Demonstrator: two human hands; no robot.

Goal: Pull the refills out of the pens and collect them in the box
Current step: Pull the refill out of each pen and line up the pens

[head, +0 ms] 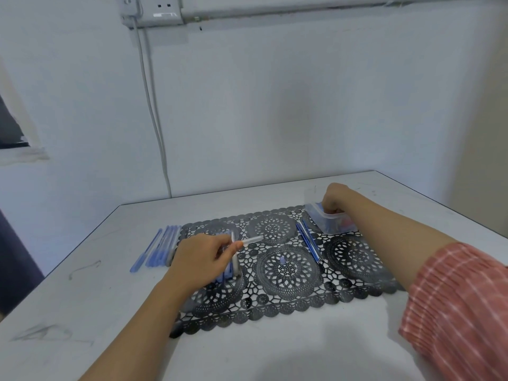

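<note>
Reaching into the clear box [336, 225] at the far right corner of the mat [357, 257], the right hand [334, 198] has its fingers curled down inside the rim. Whether they grip anything in there, I cannot tell, and the blue contents are too blurred to read. A pink striped sleeve [461, 303] is pushed up that arm.

Over on the other side, the left hand [200, 259] pinches a clear pen barrel [254, 239] between thumb and fingertips, with the barrel pointing right, just above the mat. Under that hand lies a small bunch of pens [229, 272] on the mat's left part.

A few loose blue refills [309, 240] lie side by side on the mat, just beside the box and outside it. A small pale cap [282, 260] sits alone near the mat's centre. Off the left edge of the mat, a row of blue pens [160, 248] rests on the white table [82, 298], close together and roughly parallel.
</note>
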